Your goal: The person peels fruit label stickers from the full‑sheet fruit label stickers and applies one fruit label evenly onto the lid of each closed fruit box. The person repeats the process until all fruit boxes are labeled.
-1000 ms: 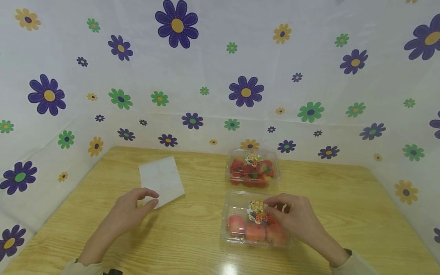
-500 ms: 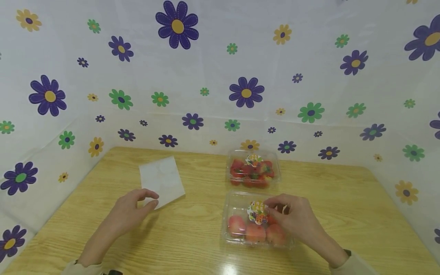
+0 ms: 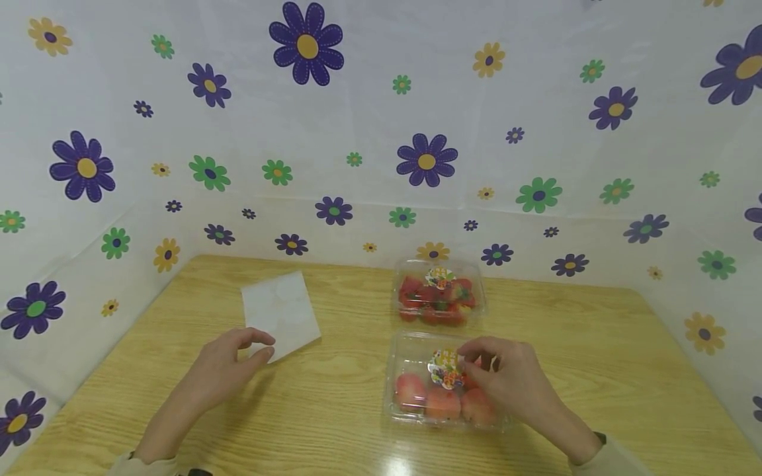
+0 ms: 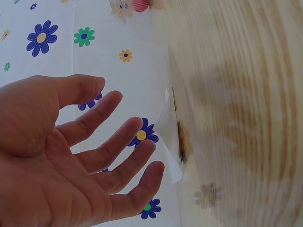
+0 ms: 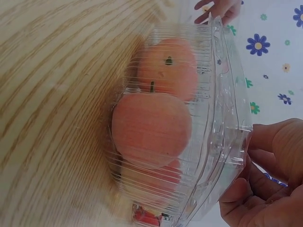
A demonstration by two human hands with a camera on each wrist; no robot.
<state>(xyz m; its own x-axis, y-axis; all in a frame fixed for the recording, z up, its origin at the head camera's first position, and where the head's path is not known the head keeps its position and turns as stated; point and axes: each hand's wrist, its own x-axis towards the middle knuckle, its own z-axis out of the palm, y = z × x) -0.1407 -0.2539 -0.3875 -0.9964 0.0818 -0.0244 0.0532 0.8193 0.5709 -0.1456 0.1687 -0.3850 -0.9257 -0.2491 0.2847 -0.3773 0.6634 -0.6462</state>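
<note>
My left hand (image 3: 221, 367) hovers over the table beside the near corner of a white sheet (image 3: 281, 314), its fingers loosely bent. In the left wrist view nothing lies in the left hand (image 4: 80, 156). At the right, my right hand (image 3: 516, 374) is at the lid of a clear plastic box of apples (image 3: 411, 344), its thumb and index tips by the right edge of a round fruit sticker (image 3: 443, 367). The right wrist view has the bent fingers beside the lid; whether they press it is unclear. Apples (image 5: 151, 130) show through the box wall.
Behind the apple box stands a second clear box with strawberries (image 3: 437, 304), a similar sticker on its lid. Flower-patterned white cloth (image 3: 369, 119) surrounds the wooden table (image 3: 333, 410) at the back and sides.
</note>
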